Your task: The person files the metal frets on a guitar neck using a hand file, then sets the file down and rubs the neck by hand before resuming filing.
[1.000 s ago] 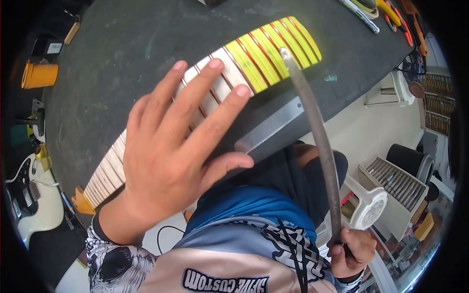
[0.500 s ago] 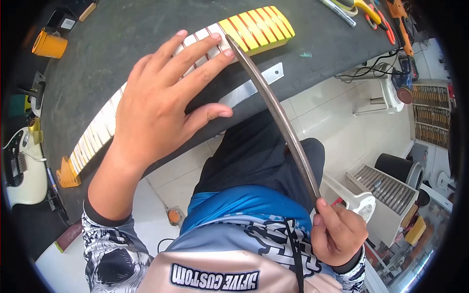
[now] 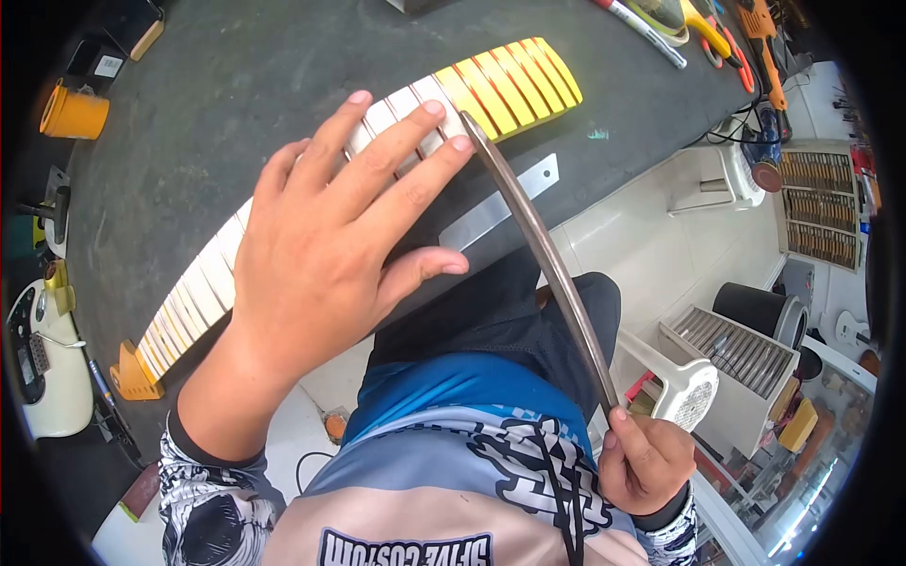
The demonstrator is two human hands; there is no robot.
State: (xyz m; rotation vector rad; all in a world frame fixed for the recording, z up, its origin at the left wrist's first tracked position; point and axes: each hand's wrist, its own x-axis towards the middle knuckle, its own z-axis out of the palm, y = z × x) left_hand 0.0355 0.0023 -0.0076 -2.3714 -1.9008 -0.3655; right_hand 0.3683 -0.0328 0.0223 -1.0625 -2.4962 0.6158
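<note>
A guitar neck (image 3: 514,90) lies slantwise on the dark bench, its fretboard masked with white and yellow tape that leaves thin fret lines showing. My left hand (image 3: 326,241) is spread flat over the white-taped stretch, fingers apart, hiding the middle of the neck. A long, slim metal file (image 3: 557,259) has its tapered tip near the white and yellow border, close beside my left index fingertip. My right hand (image 3: 651,462) pinches the file's lower end in front of my body.
An orange-yellow block (image 3: 137,373) sits at the neck's far left end. A steel plate (image 3: 500,203) lies near the bench edge. Pens, scissors and cables crowd the upper right. A pale guitar body (image 3: 52,377) is at left; a white stool (image 3: 689,391) stands below the bench.
The view has shifted, so the neck appears lower. Along the fret, the file's tip has slid a little towards me. Both hands keep much the same pose.
</note>
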